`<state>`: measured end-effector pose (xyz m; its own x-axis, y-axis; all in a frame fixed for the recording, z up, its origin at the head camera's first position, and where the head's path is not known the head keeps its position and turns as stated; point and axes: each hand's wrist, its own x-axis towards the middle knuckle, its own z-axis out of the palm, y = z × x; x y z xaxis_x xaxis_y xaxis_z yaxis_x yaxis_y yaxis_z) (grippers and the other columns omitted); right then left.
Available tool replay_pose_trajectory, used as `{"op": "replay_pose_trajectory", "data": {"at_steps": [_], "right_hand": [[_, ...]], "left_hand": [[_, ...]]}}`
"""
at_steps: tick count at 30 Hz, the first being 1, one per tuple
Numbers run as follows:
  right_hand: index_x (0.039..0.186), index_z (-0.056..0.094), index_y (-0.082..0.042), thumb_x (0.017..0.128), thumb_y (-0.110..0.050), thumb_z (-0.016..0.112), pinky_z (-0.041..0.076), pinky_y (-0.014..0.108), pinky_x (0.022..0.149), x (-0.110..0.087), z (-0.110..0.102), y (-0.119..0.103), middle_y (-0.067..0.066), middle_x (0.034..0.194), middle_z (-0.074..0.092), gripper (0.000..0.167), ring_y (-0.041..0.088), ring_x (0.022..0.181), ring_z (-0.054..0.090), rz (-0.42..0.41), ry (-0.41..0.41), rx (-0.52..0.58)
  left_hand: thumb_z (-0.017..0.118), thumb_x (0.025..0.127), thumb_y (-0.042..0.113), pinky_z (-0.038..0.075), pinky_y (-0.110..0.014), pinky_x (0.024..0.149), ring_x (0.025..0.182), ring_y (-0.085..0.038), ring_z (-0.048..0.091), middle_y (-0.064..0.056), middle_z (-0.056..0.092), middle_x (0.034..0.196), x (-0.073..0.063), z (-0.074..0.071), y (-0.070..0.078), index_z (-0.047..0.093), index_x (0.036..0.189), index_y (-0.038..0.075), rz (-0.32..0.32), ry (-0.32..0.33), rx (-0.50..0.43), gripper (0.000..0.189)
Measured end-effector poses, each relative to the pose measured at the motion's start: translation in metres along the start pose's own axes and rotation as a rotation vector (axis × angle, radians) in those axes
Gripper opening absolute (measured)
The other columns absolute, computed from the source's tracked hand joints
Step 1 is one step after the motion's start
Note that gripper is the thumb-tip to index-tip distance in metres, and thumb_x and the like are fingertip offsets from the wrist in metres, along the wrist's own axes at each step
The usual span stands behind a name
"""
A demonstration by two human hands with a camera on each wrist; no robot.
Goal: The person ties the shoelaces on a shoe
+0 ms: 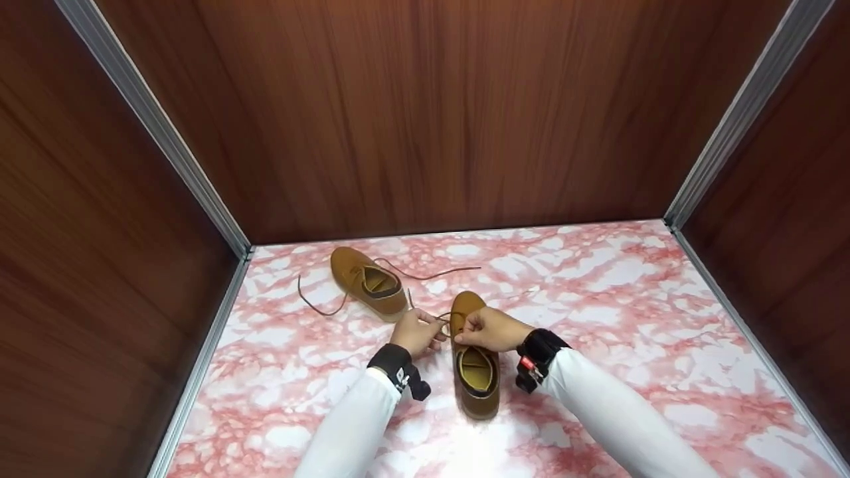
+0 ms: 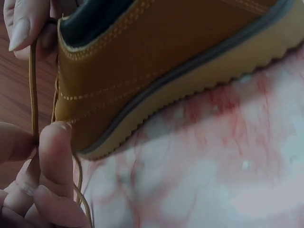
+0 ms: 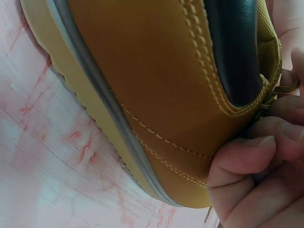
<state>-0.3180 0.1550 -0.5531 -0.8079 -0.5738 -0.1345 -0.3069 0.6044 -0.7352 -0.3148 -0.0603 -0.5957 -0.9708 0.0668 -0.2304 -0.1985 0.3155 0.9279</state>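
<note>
A tan lace-up shoe stands upright on the tabletop, toe pointing away from me, between my two hands. My left hand is at its left side and pinches a thin brown shoelace. In the left wrist view that lace runs taut up to the fingertips of my right hand, which pinch it over the shoe's opening. Right-hand fingers also curl against the front of the shoe in the right wrist view. Another lace end hangs below the left fingers. The eyelets are mostly hidden behind my fingers.
A second tan shoe lies to the far left, angled, its loose laces spread out on both sides. Red-and-white marbled tabletop lies under everything. Brown wood-look panels with metal edges enclose the back and both sides.
</note>
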Motion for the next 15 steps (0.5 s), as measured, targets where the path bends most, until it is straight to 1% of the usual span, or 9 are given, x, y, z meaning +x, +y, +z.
{"op": "replay_pose_trajectory", "data": {"at_steps": [4,6,9,10,12,15], "right_hand": [[0.072,0.062,-0.014,0.098,-0.027,0.072,0.038,0.019,0.056,0.0,0.001,0.001,-0.012,0.063,0.052,0.03,0.004,0.058,0.047,0.019,0.021,0.005],[0.073,0.063,-0.015,0.099,-0.026,0.07,0.039,0.02,0.057,-0.001,0.001,0.002,-0.011,0.064,0.053,0.029,0.005,0.059,0.048,0.034,0.031,0.012],[0.077,0.065,-0.013,0.099,-0.024,0.068,0.041,0.021,0.059,-0.001,0.002,0.002,-0.01,0.067,0.055,0.025,0.006,0.061,0.049,0.044,0.048,0.031],[0.078,0.066,-0.012,0.1,-0.024,0.068,0.041,0.021,0.059,-0.002,0.002,0.002,-0.01,0.067,0.055,0.025,0.006,0.061,0.05,0.044,0.052,0.038],[0.08,0.068,-0.011,0.1,-0.022,0.067,0.042,0.021,0.058,-0.002,0.003,0.003,-0.009,0.068,0.056,0.023,0.006,0.061,0.05,0.051,0.054,0.052],[0.082,0.07,-0.008,0.1,-0.019,0.066,0.043,0.021,0.057,-0.002,0.004,0.003,-0.008,0.069,0.058,0.021,0.006,0.06,0.051,0.056,0.052,0.083]], "left_hand": [[0.064,0.093,0.012,0.05,-0.021,0.049,0.052,-0.011,0.065,-0.008,0.078,0.073,0.001,-0.009,-0.006,0.063,0.095,0.004,0.033,0.067,0.117,0.008],[0.064,0.09,0.012,0.047,-0.019,0.048,0.051,-0.009,0.064,-0.005,0.076,0.07,0.002,-0.012,-0.009,0.064,0.092,0.006,0.063,0.104,0.192,0.007],[0.065,0.088,0.013,0.045,-0.021,0.051,0.052,-0.009,0.06,-0.002,0.072,0.066,0.002,-0.015,-0.012,0.065,0.088,0.008,0.093,0.151,0.279,0.005],[0.065,0.086,0.013,0.045,-0.023,0.054,0.054,-0.01,0.06,-0.001,0.071,0.066,0.002,-0.015,-0.012,0.065,0.087,0.009,0.109,0.168,0.31,0.004],[0.067,0.084,0.01,0.047,-0.027,0.06,0.061,-0.014,0.061,-0.004,0.07,0.069,0.002,-0.015,-0.013,0.067,0.087,0.007,0.147,0.194,0.348,0.004],[0.071,0.083,0.006,0.054,-0.036,0.074,0.078,-0.023,0.067,-0.011,0.073,0.084,0.002,-0.011,-0.012,0.068,0.091,0.001,0.218,0.214,0.384,0.009]]}}
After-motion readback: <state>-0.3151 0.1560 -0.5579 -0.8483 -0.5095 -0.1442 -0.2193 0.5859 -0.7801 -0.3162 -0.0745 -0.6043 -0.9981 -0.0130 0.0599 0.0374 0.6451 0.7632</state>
